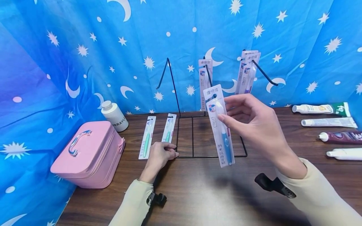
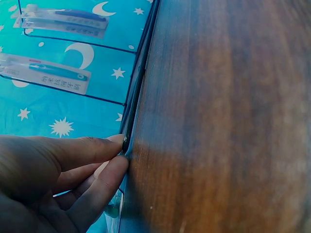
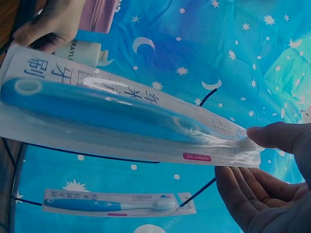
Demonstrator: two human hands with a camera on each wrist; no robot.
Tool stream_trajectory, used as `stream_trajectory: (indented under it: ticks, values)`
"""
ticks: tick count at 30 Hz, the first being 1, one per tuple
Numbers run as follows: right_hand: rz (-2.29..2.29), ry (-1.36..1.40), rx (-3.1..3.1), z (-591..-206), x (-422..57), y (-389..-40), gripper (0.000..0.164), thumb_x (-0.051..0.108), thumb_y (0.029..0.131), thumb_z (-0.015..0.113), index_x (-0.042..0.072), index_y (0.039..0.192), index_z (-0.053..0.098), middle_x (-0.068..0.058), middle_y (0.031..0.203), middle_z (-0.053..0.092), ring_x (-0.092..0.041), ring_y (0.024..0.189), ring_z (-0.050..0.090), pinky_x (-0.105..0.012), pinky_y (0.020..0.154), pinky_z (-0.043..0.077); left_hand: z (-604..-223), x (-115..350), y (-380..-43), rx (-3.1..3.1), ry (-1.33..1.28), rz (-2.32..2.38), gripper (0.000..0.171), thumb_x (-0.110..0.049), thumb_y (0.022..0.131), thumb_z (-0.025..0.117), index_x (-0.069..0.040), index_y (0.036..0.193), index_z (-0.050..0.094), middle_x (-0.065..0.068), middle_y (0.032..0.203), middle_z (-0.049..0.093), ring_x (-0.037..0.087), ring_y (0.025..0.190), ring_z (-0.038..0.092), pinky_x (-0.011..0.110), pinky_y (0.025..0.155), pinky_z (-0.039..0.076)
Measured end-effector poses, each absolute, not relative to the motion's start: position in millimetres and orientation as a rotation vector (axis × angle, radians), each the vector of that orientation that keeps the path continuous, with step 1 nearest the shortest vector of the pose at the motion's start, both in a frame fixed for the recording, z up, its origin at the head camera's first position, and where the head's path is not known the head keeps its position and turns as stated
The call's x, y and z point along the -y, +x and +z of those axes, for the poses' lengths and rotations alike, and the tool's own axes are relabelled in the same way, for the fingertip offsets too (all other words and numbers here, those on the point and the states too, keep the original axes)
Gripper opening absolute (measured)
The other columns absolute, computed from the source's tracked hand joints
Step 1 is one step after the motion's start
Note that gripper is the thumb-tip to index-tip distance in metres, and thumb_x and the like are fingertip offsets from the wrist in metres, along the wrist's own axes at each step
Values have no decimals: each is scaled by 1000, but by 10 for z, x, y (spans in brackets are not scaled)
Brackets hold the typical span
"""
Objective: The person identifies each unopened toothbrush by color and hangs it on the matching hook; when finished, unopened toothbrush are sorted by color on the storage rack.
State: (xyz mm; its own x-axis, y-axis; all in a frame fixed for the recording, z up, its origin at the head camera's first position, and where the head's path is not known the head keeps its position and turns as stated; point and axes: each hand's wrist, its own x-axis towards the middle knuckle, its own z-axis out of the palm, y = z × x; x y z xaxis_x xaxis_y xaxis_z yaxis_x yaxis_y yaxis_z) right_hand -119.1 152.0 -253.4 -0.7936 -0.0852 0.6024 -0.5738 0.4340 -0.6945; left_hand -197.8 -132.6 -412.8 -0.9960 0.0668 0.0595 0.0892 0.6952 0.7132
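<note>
My right hand [image 1: 254,122] pinches a packaged blue toothbrush [image 1: 219,128] between thumb and fingers near its top. The pack hangs nearly upright in front of the middle hook of a black wire display rack [image 1: 212,156]; whether the hook passes through its hole, I cannot tell. Behind it, another blue toothbrush pack [image 3: 121,202] hangs on that hook. Purple toothbrush packs [image 1: 249,73] are on the right hook. My left hand [image 1: 159,155] pinches the rack's base wire [image 2: 128,138] at the front left corner. Beside that hand lie two green toothbrush packs [image 1: 147,138], one partly covered.
A pink case [image 1: 85,153] and a white bottle [image 1: 114,116] stand on the left. Several toothpaste tubes [image 1: 328,122] lie at the right on the wooden table [image 1: 198,194]. A blue star-patterned cloth [image 1: 181,40] hangs behind the rack.
</note>
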Motion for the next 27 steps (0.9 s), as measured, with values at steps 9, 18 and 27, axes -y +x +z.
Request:
stream_trajectory:
  ticks: [9, 18, 27]
  values:
    - [1236, 586, 2164, -2622, -1487, -1319, 40, 10, 83, 77, 5, 119, 59, 3, 102, 67, -9, 83, 66, -19, 72, 52, -4118, 1322, -1975, 2865, -125, -1229, 20, -12, 73, 85, -11, 90, 77, -6, 72, 67, 13, 65, 58, 29, 56, 44]
    - [1198, 531, 2165, -2662, -1437, -1585, 40, 16, 86, 75, 6, 120, 58, 0, 102, 65, -9, 87, 64, -24, 74, 52, -4117, 1325, -1971, 2864, -135, -1224, 20, -12, 73, 85, -10, 91, 77, -6, 71, 67, 13, 66, 58, 29, 58, 43]
    - [1213, 463, 2175, -2662, -1388, -1851, 39, 20, 88, 72, 4, 120, 56, -6, 105, 63, -17, 93, 64, -37, 80, 53, -4118, 1329, -1975, 2862, -136, -1227, 19, -12, 73, 85, -10, 90, 77, -5, 73, 67, 13, 65, 58, 29, 56, 43]
